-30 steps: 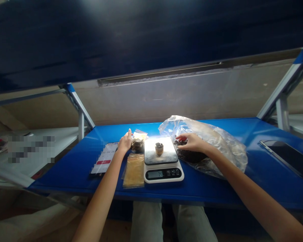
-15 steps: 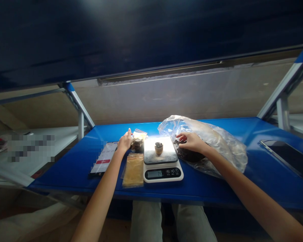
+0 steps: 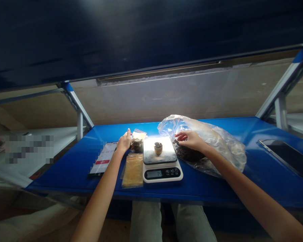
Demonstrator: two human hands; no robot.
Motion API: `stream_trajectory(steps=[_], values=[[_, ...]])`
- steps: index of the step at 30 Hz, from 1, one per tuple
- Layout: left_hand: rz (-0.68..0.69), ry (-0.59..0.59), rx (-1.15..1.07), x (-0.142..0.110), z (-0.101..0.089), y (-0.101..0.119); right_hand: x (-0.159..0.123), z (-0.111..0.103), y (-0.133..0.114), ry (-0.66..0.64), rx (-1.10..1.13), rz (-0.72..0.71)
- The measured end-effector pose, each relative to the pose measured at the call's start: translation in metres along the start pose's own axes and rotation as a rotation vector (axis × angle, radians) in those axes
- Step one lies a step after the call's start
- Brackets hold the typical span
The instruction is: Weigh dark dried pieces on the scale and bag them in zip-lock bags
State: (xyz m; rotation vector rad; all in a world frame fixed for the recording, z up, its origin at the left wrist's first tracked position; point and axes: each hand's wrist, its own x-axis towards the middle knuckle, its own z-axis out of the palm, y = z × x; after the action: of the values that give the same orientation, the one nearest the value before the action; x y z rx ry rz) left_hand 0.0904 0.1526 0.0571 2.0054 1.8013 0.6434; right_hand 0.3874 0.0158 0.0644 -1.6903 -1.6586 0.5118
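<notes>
A white kitchen scale stands on the blue shelf with a small brown cup on its platform. My left hand rests against a small clear pouch left of the scale, fingers closed round its side. My right hand reaches into the mouth of a large clear plastic bag holding dark material; its fingers are curled over that material, and what they hold is hidden.
A flat pouch of tan powder lies in front of the small pouch. A phone with a lit screen lies left of my left hand. A dark tablet lies at the right. An upper shelf hangs overhead.
My right hand has shifted slightly up and left inside the bag mouth. The left hand has stayed on the small pouch.
</notes>
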Motion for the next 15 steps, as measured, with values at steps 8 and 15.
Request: stream_trajectory(steps=[8,15], values=[[0.013,-0.005,-0.015,0.0010,0.0003,-0.0008,0.0028,-0.0023,0.0061,0.084,0.030,0.016],[0.002,-0.017,-0.020,0.0010,0.0006,-0.0003,0.0005,-0.0007,0.0024,0.005,0.023,0.058]])
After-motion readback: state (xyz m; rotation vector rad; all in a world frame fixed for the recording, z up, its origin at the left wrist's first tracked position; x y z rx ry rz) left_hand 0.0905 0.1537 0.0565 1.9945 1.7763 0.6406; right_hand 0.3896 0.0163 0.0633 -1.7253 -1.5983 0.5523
